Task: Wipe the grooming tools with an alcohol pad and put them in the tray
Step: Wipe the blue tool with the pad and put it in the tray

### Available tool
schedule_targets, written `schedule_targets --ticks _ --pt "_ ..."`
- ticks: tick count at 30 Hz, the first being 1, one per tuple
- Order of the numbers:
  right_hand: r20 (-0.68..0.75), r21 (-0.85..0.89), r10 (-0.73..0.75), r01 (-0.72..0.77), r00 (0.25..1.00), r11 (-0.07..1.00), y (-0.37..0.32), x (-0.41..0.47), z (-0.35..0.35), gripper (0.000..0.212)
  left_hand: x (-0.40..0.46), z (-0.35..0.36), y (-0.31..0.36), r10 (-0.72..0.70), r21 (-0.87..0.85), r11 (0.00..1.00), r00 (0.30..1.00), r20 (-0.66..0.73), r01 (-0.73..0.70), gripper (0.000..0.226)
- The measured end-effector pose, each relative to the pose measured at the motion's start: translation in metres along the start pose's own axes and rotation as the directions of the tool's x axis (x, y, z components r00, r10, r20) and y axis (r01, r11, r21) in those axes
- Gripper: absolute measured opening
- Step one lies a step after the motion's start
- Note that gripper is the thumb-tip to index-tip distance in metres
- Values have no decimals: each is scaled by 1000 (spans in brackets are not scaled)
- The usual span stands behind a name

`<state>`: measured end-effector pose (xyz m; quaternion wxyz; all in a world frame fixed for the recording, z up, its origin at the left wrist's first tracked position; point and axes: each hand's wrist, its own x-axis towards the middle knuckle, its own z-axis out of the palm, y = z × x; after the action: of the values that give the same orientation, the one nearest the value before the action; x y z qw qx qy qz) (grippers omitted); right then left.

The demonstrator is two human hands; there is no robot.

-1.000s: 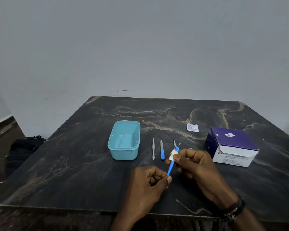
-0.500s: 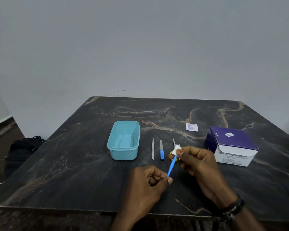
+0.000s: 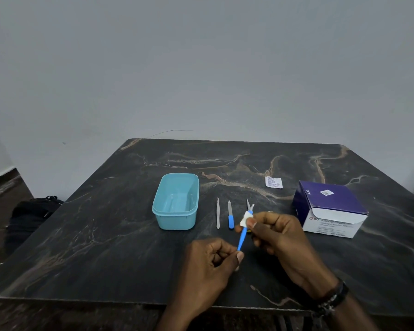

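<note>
Head view: left hand (image 3: 210, 261) pinches the near end of a blue-handled tool (image 3: 242, 240) between thumb and fingertips, tool angled up and away. Right hand (image 3: 276, 237) is closed on a white alcohol pad (image 3: 245, 219), pad wrapped around the tool's upper part. Compared with a second ago the pad sits a bit farther up the shaft, toward the tip, so the wiping stroke looks to be near its end on this tool.

Just beyond the right hand's fingertips: metal file (image 3: 217, 213), blue-handled file (image 3: 230, 215), small scissors (image 3: 249, 204) partly hidden behind the pad, all lying on the dark table (image 3: 105, 235). Teal tray (image 3: 176, 219) sits ahead of the left hand, nothing in it. Torn wrapper (image 3: 274, 182) and swab box (image 3: 330, 211) lie farther out beside the right hand. Judgement: first tool in hand, three left.
</note>
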<state>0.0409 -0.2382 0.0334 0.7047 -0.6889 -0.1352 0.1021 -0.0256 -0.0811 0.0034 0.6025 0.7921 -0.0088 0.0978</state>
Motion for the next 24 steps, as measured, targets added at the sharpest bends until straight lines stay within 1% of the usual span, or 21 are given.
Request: schedule_targets --ticks 2,4,8,10,12,14,16,18,21,22,24 --pt "62 -1 30 -30 998 1000 0 -2 2 18 0 0 0 7 16 1000 1000 6 -7 11" --pt "86 -9 38 -37 996 999 0 -2 4 18 0 -1 0 13 26 1000 1000 9 -13 11" --pt "-19 -5 -9 9 1000 1000 -2 -1 3 18 -1 -1 -1 11 33 999 1000 24 -11 10" --pt "-30 -1 -13 13 999 1000 -4 -1 3 17 -1 -2 -1 15 46 999 999 36 -17 11" --pt "18 7 11 -11 1000 1000 -3 -2 3 16 -1 -2 -1 32 45 998 999 40 -34 13" --pt "86 -23 39 -37 996 999 -2 -4 4 17 -1 -3 1 52 41 998 998 28 -53 16" --pt "110 -52 41 -36 993 998 0 -5 4 17 -1 -3 3 56 28 998 998 18 -56 19" --pt "56 -33 19 -17 998 999 -2 -3 5 15 -2 -3 3 46 18 999 999 27 -47 18" --pt "-49 24 -2 3 999 1000 -4 0 3 17 -1 -2 1 56 56 997 997 47 -58 19" --pt "-48 25 -6 7 999 1000 -4 0 2 18 -1 -2 0 60 57 996 997 46 -62 20" --pt "21 7 7 -7 1000 1000 -1 -1 2 21 0 -2 0 65 37 997 997 33 -66 19"
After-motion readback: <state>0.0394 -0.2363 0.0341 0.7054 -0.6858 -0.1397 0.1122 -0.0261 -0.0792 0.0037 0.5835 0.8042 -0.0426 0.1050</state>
